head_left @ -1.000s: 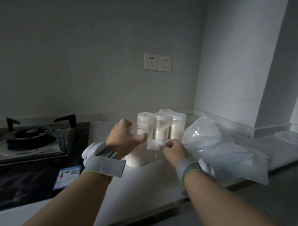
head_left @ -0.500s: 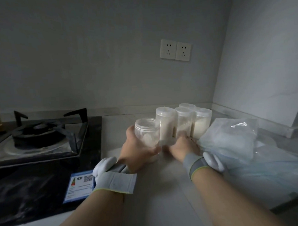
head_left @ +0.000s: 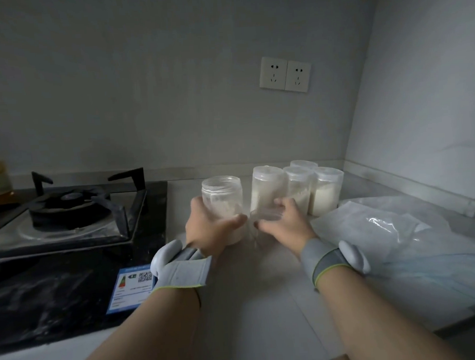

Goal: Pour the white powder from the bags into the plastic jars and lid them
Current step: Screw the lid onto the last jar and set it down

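Observation:
An open plastic jar (head_left: 222,196) holding white powder stands on the pale counter (head_left: 257,293), with no lid on it. My left hand (head_left: 210,228) grips its lower half. My right hand (head_left: 286,222) holds a clear plastic lid (head_left: 266,214) just right of that jar. Behind it stand several lidded jars (head_left: 298,188) with white powder, close together near the back wall. Clear plastic bags (head_left: 380,228) lie at the right on the counter.
A black gas stove (head_left: 69,214) with a burner grate fills the left side, a blue label (head_left: 131,289) on its front. Two wall sockets (head_left: 285,74) sit above the jars. A side wall closes the right. The counter's front edge runs below my forearms.
The camera has moved closer and turned left. My left hand has slid lower on the open jar, and my right hand has stayed beside it with the clear lid.

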Tool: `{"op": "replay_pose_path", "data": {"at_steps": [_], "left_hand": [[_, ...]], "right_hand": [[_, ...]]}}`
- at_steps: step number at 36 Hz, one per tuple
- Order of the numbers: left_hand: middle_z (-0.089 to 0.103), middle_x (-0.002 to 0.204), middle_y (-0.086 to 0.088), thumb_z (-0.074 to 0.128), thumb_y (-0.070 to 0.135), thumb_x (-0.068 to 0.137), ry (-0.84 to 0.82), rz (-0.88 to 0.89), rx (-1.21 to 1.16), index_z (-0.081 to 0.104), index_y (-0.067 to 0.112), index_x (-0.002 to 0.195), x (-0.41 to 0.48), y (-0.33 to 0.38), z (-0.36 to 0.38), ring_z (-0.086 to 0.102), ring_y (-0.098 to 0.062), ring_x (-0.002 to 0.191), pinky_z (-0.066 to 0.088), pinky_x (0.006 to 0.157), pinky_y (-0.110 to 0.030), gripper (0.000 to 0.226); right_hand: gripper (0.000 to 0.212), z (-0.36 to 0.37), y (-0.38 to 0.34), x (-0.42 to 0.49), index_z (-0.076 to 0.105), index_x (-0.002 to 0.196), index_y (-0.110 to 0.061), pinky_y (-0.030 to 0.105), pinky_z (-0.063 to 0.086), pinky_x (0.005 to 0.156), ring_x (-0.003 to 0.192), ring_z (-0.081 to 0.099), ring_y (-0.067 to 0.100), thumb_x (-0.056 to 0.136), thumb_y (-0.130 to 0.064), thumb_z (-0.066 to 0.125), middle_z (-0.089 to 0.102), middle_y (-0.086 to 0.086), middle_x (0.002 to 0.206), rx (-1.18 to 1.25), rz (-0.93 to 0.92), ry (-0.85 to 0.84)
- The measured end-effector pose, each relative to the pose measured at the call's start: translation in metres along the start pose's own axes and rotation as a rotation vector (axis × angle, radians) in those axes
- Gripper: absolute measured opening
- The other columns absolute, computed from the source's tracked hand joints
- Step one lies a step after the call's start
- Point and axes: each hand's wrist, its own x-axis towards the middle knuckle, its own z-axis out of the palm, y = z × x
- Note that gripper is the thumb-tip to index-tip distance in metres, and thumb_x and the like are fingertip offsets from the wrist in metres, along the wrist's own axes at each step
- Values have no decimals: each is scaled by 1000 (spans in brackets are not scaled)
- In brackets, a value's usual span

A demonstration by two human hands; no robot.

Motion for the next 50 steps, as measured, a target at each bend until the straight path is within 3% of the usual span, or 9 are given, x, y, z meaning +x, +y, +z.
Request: {"op": "replay_pose_path", "data": {"at_steps": [5,11,15,21,23,28,33,40,50], "left_hand": [[64,107,-2,80,47,39,-39,37,46,50,17,116,-3,4,-2,63,-21,96,55,85,-44,88],[63,109,1,81,40,46,-99,33,59,49,19,120,-6,6,-5,62,-19,99,54,88,-42,83],[63,110,2,84,27,59,-138,59,144,51,20,119,-7,7,-1,59,-19,101,51,88,-37,69],[62,105,4,84,25,62,-160,124,243,51,20,119,-7,10,-1,58,-16,98,50,82,-30,65],[60,101,6,84,26,62,-170,157,298,50,21,118,-6,12,-3,58,-16,96,52,82,-32,65],[61,108,1,83,32,62,-205,218,473,48,22,123,-6,21,0,58,-19,99,52,84,-36,71],[60,97,7,83,32,62,-225,256,524,52,24,122,-9,25,0,58,-16,93,50,78,-28,68],[57,90,10,83,31,62,-239,271,501,55,25,120,-10,26,1,55,-13,86,47,74,-24,65],[62,94,7,82,33,62,-267,240,471,55,25,118,-11,26,3,61,-16,92,55,80,-35,62]], "right_hand": [[72,3,-2,-1,38,119,-19,38,39,105,116,53,22,63,-21,83,53,6,119,179,-11,-73],[71,-7,-8,-3,38,133,-15,30,39,102,113,50,17,73,-22,77,50,3,116,293,-50,-16],[56,-6,-14,-5,43,119,-17,43,43,102,96,59,20,73,-14,74,62,5,96,569,-31,7],[28,-11,-23,-7,55,105,-15,36,44,85,90,54,20,80,-16,67,59,6,93,708,-75,29],[16,-13,-25,-8,58,97,-21,36,43,83,88,52,22,83,-15,64,55,5,89,726,-99,34],[11,-16,-28,-8,66,85,-26,38,43,103,106,60,17,75,-21,68,67,-5,96,712,-161,29],[7,-15,-30,-13,63,80,-17,30,47,79,76,60,11,81,-11,67,65,-1,80,635,-208,67],[9,-17,-30,-14,61,78,-14,15,45,63,64,59,-1,81,-7,66,63,-2,76,610,-260,69],[11,-16,-31,-13,61,77,-12,8,45,60,60,59,-7,81,-3,66,62,-1,75,622,-260,73]]}}
